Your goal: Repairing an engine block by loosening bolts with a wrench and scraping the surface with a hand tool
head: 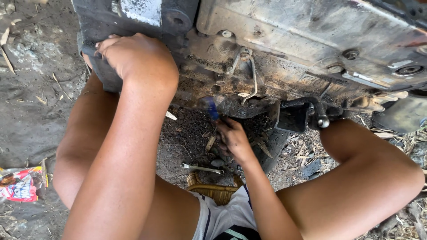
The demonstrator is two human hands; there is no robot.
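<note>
Hands at grimy engine block

Left hand (133, 58) is pressing on the upper left corner of the dirty engine block (284, 40), fingers curled closed over its dark edge, bracing it. Right hand (231, 140) is working lower, under the block's near edge, fingers closed round a blue-handled tool (210, 107). Handle is blurred; its long axis is running up and slightly left from the fist toward the block's oily underside, tip hidden. Right hand is the nearer one to that underside; left is well apart, up at the corner.

Spanner (202, 168) is lying on the ground just below the right hand, long axis roughly left-right. Black bracket (302, 114) is hanging off the block just right of the hand. Bare dirt ground (35, 111), oil-darkened and strewn with dry chips; crumpled wrapper (20, 184) lying at far left. Outdoors, daylight.
</note>
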